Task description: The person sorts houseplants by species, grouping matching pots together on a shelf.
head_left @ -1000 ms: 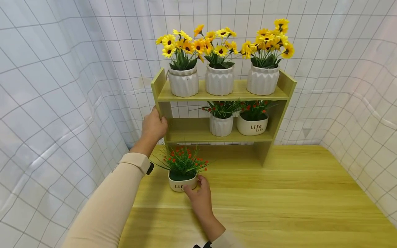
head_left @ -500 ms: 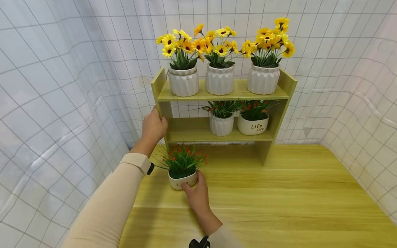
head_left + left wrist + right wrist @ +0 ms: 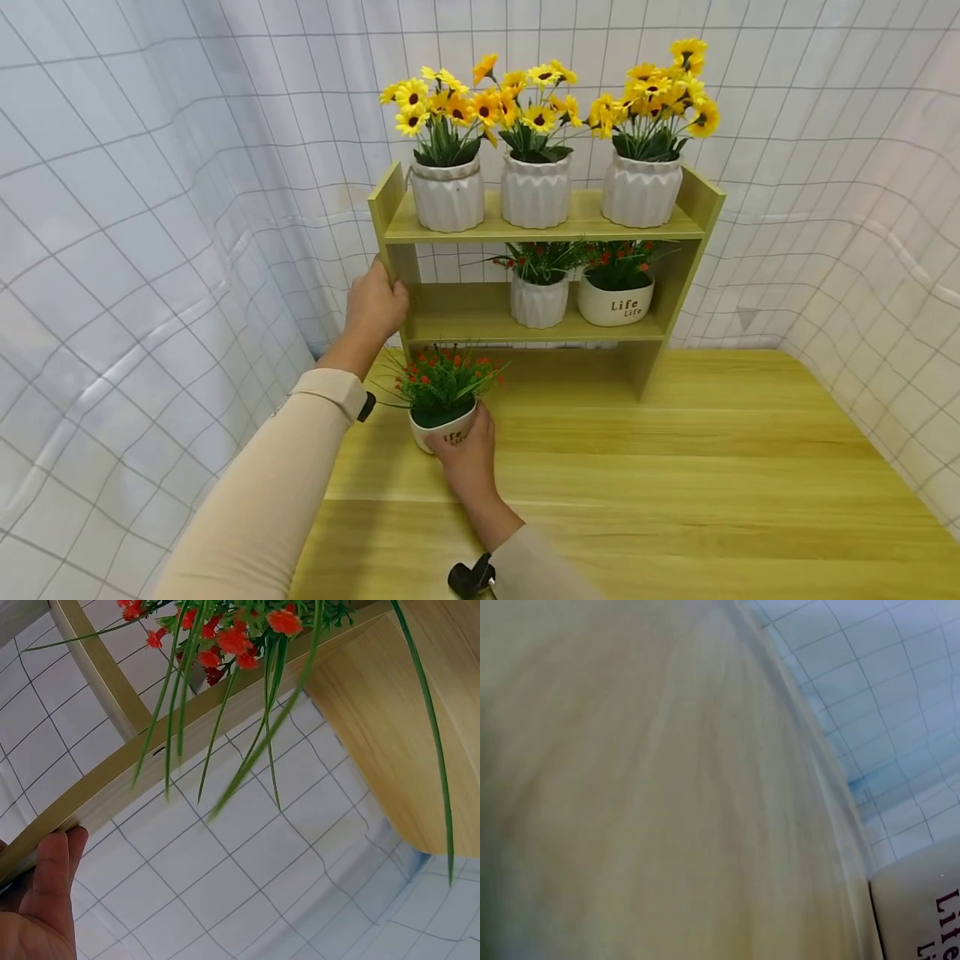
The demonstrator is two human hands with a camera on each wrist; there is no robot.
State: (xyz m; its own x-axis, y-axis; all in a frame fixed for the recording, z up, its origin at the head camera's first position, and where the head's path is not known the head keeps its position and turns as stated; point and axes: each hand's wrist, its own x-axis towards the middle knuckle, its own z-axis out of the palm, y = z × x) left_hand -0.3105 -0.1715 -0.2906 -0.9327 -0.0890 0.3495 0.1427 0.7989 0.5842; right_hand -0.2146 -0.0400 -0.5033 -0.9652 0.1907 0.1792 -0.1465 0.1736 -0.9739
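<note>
A small white pot (image 3: 442, 432) marked "Life", with green grass and red flowers (image 3: 444, 377), is tilted just above the wooden table (image 3: 675, 483), in front of the shelf's open bottom bay. My right hand (image 3: 467, 452) grips it from the front, fingers curled round its side; in the right wrist view only the pot's edge (image 3: 922, 915) shows. My left hand (image 3: 373, 304) grips the left side panel of the wooden shelf unit (image 3: 392, 250); its fingers (image 3: 52, 877) lie along the panel edge in the left wrist view.
Three ribbed white pots of yellow sunflowers (image 3: 534, 187) stand on the top shelf. The middle shelf holds a ribbed pot (image 3: 537, 300) and a "Life" pot (image 3: 615, 302), with free room at its left. A gridded white curtain (image 3: 150, 208) encloses the table.
My right hand has closed round the small pot and moved it a little towards the shelf, tilting it off the table. The left hand stays on the side panel.
</note>
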